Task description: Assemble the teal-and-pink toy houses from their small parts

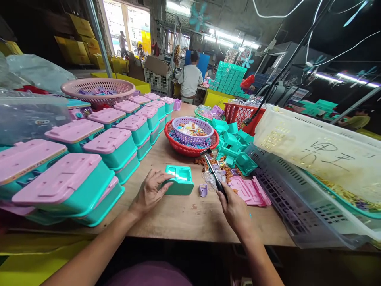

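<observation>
Working at a wooden table [166, 222], hemmed in at right by a large white crate [321, 143], at left by stacked pink-lidded boxes [67, 176], beyond by a red basket [192, 151] and heaped teal parts [232, 145]. Set near front centre: a glossy teal box [178, 188], two recesses on top, small purple piece [203, 190] just to the right. Laying the left hand [152, 190], half spread, over the box's left end; gripping a hammer [212, 171] in the closed right hand [234, 206].
</observation>
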`<move>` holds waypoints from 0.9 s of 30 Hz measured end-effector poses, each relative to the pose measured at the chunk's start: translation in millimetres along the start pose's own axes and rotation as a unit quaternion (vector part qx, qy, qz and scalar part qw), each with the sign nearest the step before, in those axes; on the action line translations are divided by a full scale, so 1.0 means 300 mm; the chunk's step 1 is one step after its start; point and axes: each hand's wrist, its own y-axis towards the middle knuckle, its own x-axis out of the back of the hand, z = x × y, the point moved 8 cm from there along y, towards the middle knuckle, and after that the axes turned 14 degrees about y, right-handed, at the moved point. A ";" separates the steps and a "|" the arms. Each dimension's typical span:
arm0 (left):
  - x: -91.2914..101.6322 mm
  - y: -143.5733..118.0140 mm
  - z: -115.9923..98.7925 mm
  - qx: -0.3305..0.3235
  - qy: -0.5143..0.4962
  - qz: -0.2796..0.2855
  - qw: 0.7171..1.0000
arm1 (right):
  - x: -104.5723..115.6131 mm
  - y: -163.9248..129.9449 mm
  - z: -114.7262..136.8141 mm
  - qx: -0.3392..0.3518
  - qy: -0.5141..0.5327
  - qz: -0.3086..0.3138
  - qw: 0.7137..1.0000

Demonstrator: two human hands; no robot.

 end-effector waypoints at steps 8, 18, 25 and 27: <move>-0.025 0.022 0.005 0.007 -0.037 0.007 0.999 | -0.002 -0.049 0.066 0.098 -0.013 0.070 0.993; -0.035 0.021 0.021 0.035 -0.052 0.011 0.998 | 0.014 -0.050 0.096 0.093 -0.012 0.036 0.995; -0.043 0.018 0.018 0.046 -0.050 0.018 0.998 | 0.034 -0.233 0.107 0.118 0.012 0.013 0.993; -0.041 0.021 0.017 0.048 -0.046 0.016 0.998 | 0.033 -0.265 0.100 0.110 0.017 0.004 0.994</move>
